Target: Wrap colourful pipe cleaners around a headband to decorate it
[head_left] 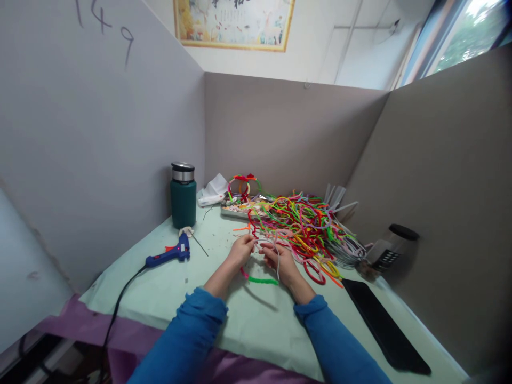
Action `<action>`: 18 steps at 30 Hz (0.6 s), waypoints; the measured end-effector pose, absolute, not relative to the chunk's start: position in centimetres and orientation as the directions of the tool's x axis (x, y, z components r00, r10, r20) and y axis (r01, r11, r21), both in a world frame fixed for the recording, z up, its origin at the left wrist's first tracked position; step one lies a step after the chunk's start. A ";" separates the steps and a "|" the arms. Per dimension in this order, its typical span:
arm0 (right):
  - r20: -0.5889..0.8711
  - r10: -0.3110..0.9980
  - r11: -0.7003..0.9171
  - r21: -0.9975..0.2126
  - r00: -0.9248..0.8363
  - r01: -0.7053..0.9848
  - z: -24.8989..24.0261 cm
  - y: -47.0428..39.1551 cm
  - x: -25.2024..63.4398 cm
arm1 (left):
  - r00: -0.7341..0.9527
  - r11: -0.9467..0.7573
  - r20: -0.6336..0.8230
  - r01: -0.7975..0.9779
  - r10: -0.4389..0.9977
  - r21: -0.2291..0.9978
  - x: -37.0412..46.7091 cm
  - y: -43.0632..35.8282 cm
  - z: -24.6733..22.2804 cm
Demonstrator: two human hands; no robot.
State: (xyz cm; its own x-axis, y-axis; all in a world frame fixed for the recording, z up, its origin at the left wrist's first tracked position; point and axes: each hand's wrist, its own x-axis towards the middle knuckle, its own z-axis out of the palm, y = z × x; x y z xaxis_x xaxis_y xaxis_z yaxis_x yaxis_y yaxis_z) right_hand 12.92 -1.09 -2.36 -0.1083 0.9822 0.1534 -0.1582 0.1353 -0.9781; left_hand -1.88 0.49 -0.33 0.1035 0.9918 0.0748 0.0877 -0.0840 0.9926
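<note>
White strand (pixel 278 257), looped btwn L grip (pixel 241 250), R grip (pixel 285 264)

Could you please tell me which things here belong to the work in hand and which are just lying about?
Seemingly part of the work:
pale strand, at left hand and right hand
pile of coloured strands
blue glue gun
shallow tray of small pieces

Apparently just lying about:
green bottle
dark-lidded jar
flat black object
crumpled white paper

Craft workspace (partitioned), shown by a glue gun (pixel 170 256) and heaped pipe cleaners (pixel 304 221).
</note>
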 end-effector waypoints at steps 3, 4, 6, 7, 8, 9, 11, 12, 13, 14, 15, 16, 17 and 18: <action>0.164 0.979 0.160 -0.986 -0.118 -0.041 -2.0 -1.4 12.9 | 0.103 -0.101 0.090 0.107 0.991 0.989 -2.0 0.4 -0.4; 0.163 0.978 0.164 -0.986 -0.129 -0.002 -1.9 -1.5 12.9 | 0.100 -0.106 0.095 0.108 0.990 0.988 -2.0 0.4 -0.4; 0.152 0.976 0.155 -0.988 -0.154 0.008 -1.8 -1.5 13.0 | 0.096 -0.112 0.102 0.105 0.990 0.988 -1.9 0.4 -0.4; 0.142 0.976 0.141 -0.990 -0.165 -0.019 -1.8 -1.5 13.1 | 0.097 -0.116 0.106 0.106 0.990 0.988 -1.9 0.4 -0.4; 0.134 0.975 0.125 -0.990 -0.177 -0.060 -1.8 -1.5 13.2 | 0.098 -0.121 0.110 0.113 0.989 0.986 -1.9 0.4 -0.4; 0.127 0.973 0.109 -0.989 -0.193 -0.102 -1.9 -1.5 13.2 | 0.099 -0.134 0.122 0.127 0.988 0.983 -1.8 0.4 -0.4; 0.119 0.967 0.082 -0.982 -0.225 -0.169 -1.9 -1.4 13.3 | 0.109 -0.199 0.182 0.184 0.977 0.963 -1.8 0.3 -0.4; 0.115 0.965 0.069 -0.978 -0.236 -0.195 -1.9 -1.4 13.2 | 0.121 -0.250 0.227 0.226 0.966 0.941 -1.8 0.2 -0.3; 0.111 0.964 0.056 -0.974 -0.244 -0.219 -1.8 -1.5 13.2 | 0.141 -0.305 0.275 0.272 0.951 0.913 -1.8 0.2 -0.3; 0.104 0.963 0.043 -0.970 -0.249 -0.238 -1.7 -1.5 13.2 | 0.165 -0.356 0.319 0.316 0.933 0.879 -1.9 0.1 -0.3; 0.094 0.963 0.029 -0.967 -0.253 -0.252 -1.6 -1.6 13.1 | 0.191 -0.398 0.350 0.356 0.917 0.846 -1.9 0.0 -0.3; 0.085 0.962 0.015 -0.965 -0.258 -0.261 -1.5 -1.6 13.1 | 0.214 -0.428 0.371 0.391 0.903 0.815 -1.9 -0.1 -0.2; 0.076 0.961 0.004 -0.965 -0.264 -0.262 -1.4 -1.7 13.1 | 0.231 -0.449 0.385 0.419 0.894 0.789 -1.9 -0.1 -0.2; 0.071 0.960 -0.001 -0.966 -0.270 -0.258 -1.4 -1.7 13.1 | 0.243 -0.463 0.395 0.440 0.886 0.770 -1.9 -0.2 -0.2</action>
